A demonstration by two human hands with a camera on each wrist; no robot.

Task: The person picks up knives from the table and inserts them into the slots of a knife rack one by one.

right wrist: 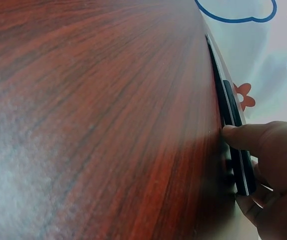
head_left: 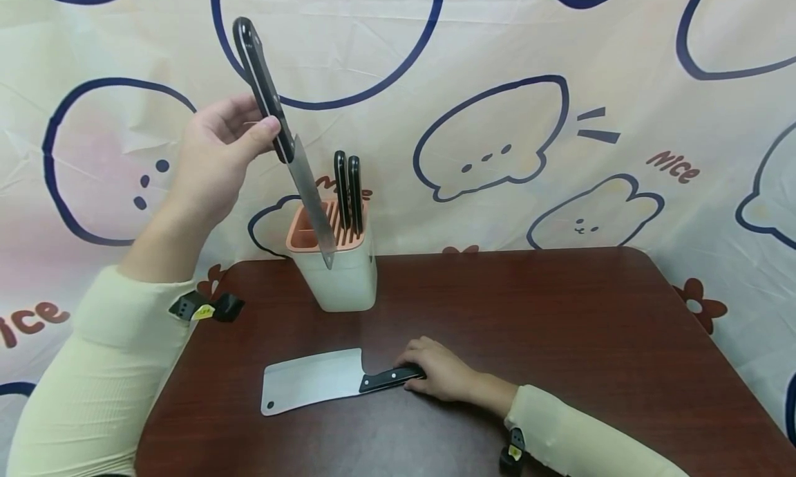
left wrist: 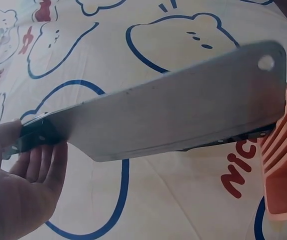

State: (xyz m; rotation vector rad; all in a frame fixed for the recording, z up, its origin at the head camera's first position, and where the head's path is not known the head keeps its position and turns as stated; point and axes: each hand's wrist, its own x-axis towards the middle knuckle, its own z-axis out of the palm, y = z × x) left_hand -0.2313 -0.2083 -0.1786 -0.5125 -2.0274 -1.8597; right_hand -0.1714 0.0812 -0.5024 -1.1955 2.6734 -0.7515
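Raised at the left, my left hand [head_left: 214, 155] grips the black handle of a cleaver [head_left: 307, 193], thumb across it. The head view shows that blade nearly edge-on, slanting down in front of the knife block [head_left: 345, 280]. Its broad face and corner hole fill the left wrist view, where the fingers [left wrist: 46, 162] lie under the handle. A second cleaver [head_left: 317, 380] lies flat on the table, blade to the left. My right hand [head_left: 438, 370] holds the end of its black handle [right wrist: 236, 120], with the thumb on the near side.
Two black-handled knives [head_left: 348, 193] stand upright in the block's slots. The block has an orange slotted top [left wrist: 278, 150] and a pale body, at the back left of the brown table [head_left: 528, 325]. A patterned cloth [head_left: 485, 34] hangs behind the table.
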